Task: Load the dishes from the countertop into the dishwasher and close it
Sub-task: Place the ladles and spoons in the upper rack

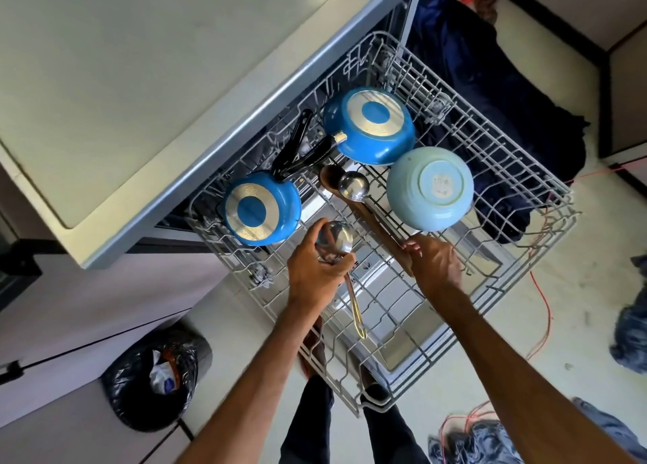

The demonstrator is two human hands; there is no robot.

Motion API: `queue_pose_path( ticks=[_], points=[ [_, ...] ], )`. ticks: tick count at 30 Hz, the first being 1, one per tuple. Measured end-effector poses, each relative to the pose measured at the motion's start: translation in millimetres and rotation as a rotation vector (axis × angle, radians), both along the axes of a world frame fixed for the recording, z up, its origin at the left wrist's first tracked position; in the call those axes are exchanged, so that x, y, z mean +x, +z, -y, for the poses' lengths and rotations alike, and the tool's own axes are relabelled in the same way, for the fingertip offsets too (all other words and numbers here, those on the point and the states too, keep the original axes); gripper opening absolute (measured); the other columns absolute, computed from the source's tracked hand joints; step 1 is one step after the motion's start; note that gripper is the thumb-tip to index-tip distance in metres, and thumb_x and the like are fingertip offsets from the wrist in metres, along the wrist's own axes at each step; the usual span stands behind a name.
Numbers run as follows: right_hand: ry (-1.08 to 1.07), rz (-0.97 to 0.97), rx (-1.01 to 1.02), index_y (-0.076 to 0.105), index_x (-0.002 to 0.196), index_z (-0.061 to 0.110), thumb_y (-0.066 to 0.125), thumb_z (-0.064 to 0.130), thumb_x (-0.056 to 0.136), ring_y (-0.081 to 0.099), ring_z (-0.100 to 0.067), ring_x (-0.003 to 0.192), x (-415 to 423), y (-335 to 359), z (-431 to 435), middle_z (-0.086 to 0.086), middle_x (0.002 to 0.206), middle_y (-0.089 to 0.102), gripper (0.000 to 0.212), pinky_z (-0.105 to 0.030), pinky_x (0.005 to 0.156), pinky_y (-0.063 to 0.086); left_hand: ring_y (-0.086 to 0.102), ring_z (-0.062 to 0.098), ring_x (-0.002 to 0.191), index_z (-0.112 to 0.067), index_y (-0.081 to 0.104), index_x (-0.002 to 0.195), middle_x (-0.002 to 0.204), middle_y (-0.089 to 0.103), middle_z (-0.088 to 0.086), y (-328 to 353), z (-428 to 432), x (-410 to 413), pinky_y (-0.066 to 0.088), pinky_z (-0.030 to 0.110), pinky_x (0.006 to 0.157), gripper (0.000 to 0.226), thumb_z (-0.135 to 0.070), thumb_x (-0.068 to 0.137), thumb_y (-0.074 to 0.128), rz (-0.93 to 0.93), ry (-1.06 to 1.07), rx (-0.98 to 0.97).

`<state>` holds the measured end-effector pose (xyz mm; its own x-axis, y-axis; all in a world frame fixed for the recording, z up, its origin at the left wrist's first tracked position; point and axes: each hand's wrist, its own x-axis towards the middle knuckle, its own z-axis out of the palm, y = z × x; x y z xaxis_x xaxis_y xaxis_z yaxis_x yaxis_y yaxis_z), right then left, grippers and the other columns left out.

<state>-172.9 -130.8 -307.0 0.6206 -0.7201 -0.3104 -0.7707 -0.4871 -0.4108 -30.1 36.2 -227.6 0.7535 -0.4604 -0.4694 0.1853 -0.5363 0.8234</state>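
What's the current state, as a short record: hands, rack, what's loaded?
left hand: fingers grip a steel ladle above the rack
right hand: holds the wooden spoon by its handle
rack: pulled out of the open dishwasher
upside down in rack: blue pans, pale blue bowl
second ladle: lies along the wooden spoon

Bare rack (402, 309) wires near front, pans (367, 126) and bowl (430, 189) crowd the back
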Motion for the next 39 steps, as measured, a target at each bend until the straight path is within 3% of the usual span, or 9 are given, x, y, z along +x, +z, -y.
queue_pose_path(
  ticks=[5,11,15,18,20,22,25,28,39],
  points=[
    [-0.022,-0.061,0.013,0.068,0.112,0.019,0.076,0.01,0.087,0.071,-0.019,0.084,0,-4,-3,-0.006,0.102,0.075,0.028,-0.036,0.072,0.062,0.074,0.017,0.093,-0.03,0.052,0.139,0.11,0.071,0.0,-7,-4,3,0.064,0.043,0.068,0.076,-0.022,0.072,0.089,-0.017,0.008,0.04],
    [-0.153,-0.059,0.069,0.073,0.105,0.014,0.07,0.002,0.087,0.069,-0.023,0.085,6,1,-8,-0.01,0.106,0.074,0.022,-0.032,0.072,0.056,0.074,0.019,0.094,-0.027,0.054,0.139,0.113,0.071,0.003,-12,-1,0,0.064,0.043,0.063,0.076,-0.023,0.072,0.089,-0.022,-0.004,0.038],
    [-0.184,-0.009,0.022,0.073,0.103,0.015,0.067,0.01,0.093,0.067,-0.02,0.083,4,2,-9,-0.007,0.101,0.074,0.013,-0.026,0.071,0.049,0.075,0.018,0.092,-0.025,0.052,0.142,0.113,0.071,0.003,-15,-1,-1,0.064,0.044,0.066,0.078,-0.027,0.073,0.089,-0.03,-0.035,0.044],
    [-0.121,0.148,-0.03,0.07,0.105,0.022,0.051,0.037,0.102,0.067,-0.012,0.079,1,2,-12,-0.002,0.105,0.074,0.024,-0.02,0.063,0.049,0.075,0.018,0.093,-0.026,0.051,0.143,0.115,0.071,0.004,-17,-1,-2,0.064,0.044,0.067,0.08,-0.025,0.073,0.089,-0.045,-0.027,0.035],
    [-0.048,0.133,0.028,0.062,0.12,0.025,0.053,0.049,0.099,0.066,-0.016,0.1,-3,4,-17,-0.001,0.116,0.069,0.034,-0.033,0.081,0.058,0.074,0.017,0.093,-0.025,0.05,0.144,0.117,0.07,0.006,-17,0,-3,0.064,0.045,0.065,0.08,-0.02,0.074,0.089,-0.07,-0.015,0.025],
    [0.068,0.111,-0.003,0.061,0.124,0.02,0.064,0.047,0.093,0.065,-0.022,0.108,-7,5,-25,-0.004,0.117,0.068,0.042,-0.044,0.085,0.06,0.074,0.017,0.092,-0.023,0.05,0.144,0.117,0.069,0.008,-16,2,-4,0.064,0.045,0.063,0.08,-0.018,0.075,0.088,-0.087,-0.021,0.022],
    [0.084,0.203,0.004,0.068,0.107,0.018,0.073,0.05,0.086,0.069,-0.019,0.096,-12,-1,-20,-0.001,0.105,0.071,0.038,-0.037,0.074,0.062,0.074,0.02,0.094,-0.023,0.048,0.146,0.121,0.068,0.011,-15,5,-5,0.064,0.046,0.062,0.082,-0.017,0.075,0.088,-0.112,-0.021,0.013],
    [0.095,0.326,0.093,0.072,0.104,0.02,0.072,0.046,0.09,0.068,-0.009,0.093,-16,-7,-6,0.006,0.103,0.072,0.03,-0.034,0.079,0.06,0.074,0.023,0.095,-0.023,0.047,0.147,0.123,0.067,0.012,-15,7,-4,0.064,0.048,0.061,0.085,-0.015,0.074,0.088,-0.132,-0.013,0.008],
    [0.195,0.105,-0.142,0.071,0.113,0.02,0.063,0.033,0.097,0.07,-0.017,0.092,-28,-1,-7,-0.003,0.114,0.071,0.022,-0.032,0.071,0.06,0.075,0.023,0.093,-0.029,0.047,0.146,0.119,0.069,0.008,-20,9,-7,0.063,0.052,0.066,0.09,-0.027,0.067,0.09,-0.192,-0.004,-0.016]
  ],
)
